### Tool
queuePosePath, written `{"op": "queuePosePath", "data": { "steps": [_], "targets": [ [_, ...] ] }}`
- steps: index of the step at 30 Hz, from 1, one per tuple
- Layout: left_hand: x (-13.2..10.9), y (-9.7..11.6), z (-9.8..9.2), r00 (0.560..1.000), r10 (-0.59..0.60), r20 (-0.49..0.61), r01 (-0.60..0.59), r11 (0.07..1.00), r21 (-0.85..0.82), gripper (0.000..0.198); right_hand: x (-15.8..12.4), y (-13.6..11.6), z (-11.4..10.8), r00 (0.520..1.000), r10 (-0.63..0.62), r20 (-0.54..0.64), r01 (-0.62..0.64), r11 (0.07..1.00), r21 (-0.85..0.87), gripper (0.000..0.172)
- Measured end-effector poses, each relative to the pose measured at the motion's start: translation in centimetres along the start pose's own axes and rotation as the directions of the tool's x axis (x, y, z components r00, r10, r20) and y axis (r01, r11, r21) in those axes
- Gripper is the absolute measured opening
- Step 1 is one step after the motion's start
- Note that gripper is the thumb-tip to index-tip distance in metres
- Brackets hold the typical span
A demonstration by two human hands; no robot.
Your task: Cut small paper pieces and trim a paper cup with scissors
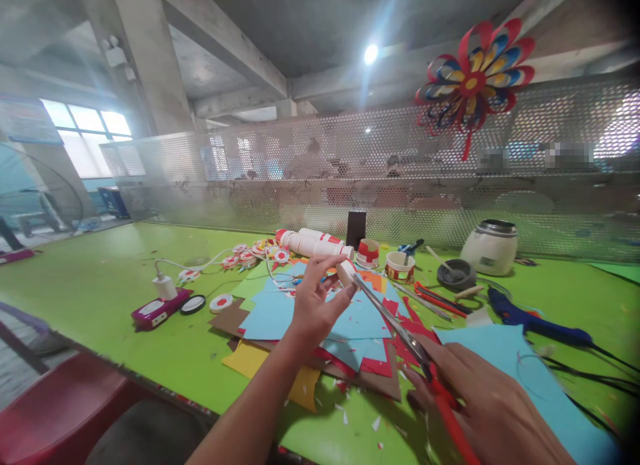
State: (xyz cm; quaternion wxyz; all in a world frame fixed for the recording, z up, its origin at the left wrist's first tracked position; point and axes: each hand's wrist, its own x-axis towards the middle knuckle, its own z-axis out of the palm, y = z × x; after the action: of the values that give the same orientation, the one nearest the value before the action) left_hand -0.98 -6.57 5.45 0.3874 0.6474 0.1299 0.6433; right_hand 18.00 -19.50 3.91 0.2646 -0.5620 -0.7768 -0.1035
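My left hand (315,301) is raised over a pile of coloured paper and pinches a small whitish piece (345,273) between thumb and fingers. In my right hand (480,401), low at the right, are red-handled scissors (400,328). Their open blades point up and left and reach the whitish piece. Blue, red, yellow and brown sheets (280,315) lie spread under both hands on the green table (100,285).
Behind the pile lie a white roll (313,243), two small cups (385,258), round paper rosettes (250,251), a white pot (489,247) and a dark bowl (456,273). A blue glue gun (530,318) lies right, a pink box with charger (160,305) left. A paper pinwheel (473,75) hangs on mesh.
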Motion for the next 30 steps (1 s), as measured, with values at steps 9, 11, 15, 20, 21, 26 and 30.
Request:
{"op": "queuePosePath", "data": {
  "steps": [9, 11, 15, 20, 21, 26, 30],
  "targets": [
    [-0.18, 0.05, 0.19, 0.999, 0.036, -0.020, -0.033, 0.989, 0.143, 0.039, -0.15, 0.17, 0.09, 1.000, -0.006, -0.008, 0.005, 0.997, -0.073, 0.032],
    [-0.23, 0.01, 0.20, 0.999, 0.048, -0.012, -0.046, 0.985, 0.165, 0.039, -0.14, 0.03, -0.11, 1.000, 0.005, 0.010, -0.004, 0.997, -0.071, 0.034],
    [-0.27, -0.41, 0.12, 0.997, 0.077, 0.005, -0.077, 0.984, 0.161, 0.040, 0.05, -0.23, -0.43, 0.998, -0.042, -0.042, 0.039, 0.996, -0.079, 0.045],
    [-0.29, -0.91, -0.01, 0.995, 0.103, 0.015, -0.104, 0.985, 0.138, 0.042, 0.07, -0.13, -0.28, 0.998, -0.020, -0.060, 0.019, 1.000, -0.018, 0.042],
    [-0.30, -0.90, 0.00, 0.995, 0.102, 0.017, -0.103, 0.986, 0.135, 0.042, -0.01, -0.04, -0.20, 0.998, -0.017, -0.057, 0.016, 1.000, -0.008, 0.041],
    [-0.40, -0.62, 0.22, 0.997, 0.079, 0.024, -0.081, 0.991, 0.104, 0.041, -0.48, 0.46, 0.16, 1.000, 0.003, -0.003, -0.003, 0.999, 0.032, 0.036],
    [-0.45, -0.61, 0.27, 0.997, 0.078, 0.023, -0.080, 0.992, 0.094, 0.040, -0.53, 0.50, 0.18, 1.000, 0.006, 0.002, -0.006, 0.998, 0.062, 0.036]
  ]
}}
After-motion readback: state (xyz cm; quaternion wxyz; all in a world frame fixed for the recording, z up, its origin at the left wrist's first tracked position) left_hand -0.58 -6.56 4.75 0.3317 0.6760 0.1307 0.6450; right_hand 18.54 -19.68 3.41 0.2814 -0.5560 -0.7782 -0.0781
